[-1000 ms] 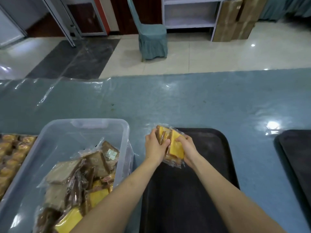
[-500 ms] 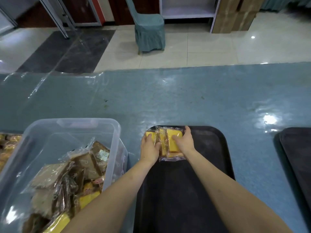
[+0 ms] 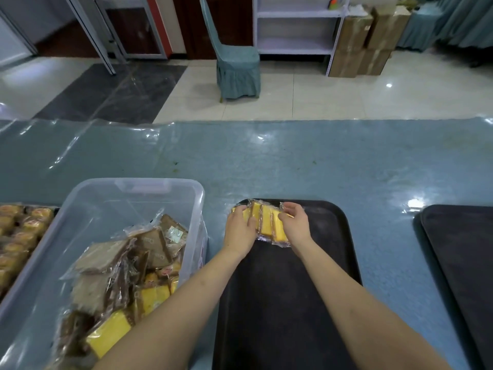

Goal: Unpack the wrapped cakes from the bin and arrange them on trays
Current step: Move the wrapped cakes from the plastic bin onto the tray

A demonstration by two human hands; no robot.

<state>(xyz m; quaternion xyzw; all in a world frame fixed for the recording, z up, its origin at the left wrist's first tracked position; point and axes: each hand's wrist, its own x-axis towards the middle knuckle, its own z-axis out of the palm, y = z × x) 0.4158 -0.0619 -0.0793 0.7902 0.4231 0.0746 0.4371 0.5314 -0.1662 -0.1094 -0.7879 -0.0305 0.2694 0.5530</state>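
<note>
Three yellow wrapped cakes [image 3: 265, 222] lie side by side in the far left corner of the black tray [image 3: 282, 303]. My left hand [image 3: 238, 232] rests palm down on the leftmost cake. My right hand [image 3: 295, 226] touches the rightmost cake with loosely bent fingers. To the left of the tray stands the clear plastic bin [image 3: 138, 183]. It holds several brown and yellow wrapped cakes [image 3: 120, 279] piled at its near end.
A second dark tray [image 3: 466, 252] lies at the right edge. At the far left sits a tray of round golden pastries [image 3: 16, 236]. The table has a blue cover under clear plastic film [image 3: 293, 161]. Beyond its far edge stands a covered chair [image 3: 237, 68].
Both hands carried the held-up bundle of yellow cakes down to the tray's far left corner. The cakes went from upright in my grip to lying flat in a row.
</note>
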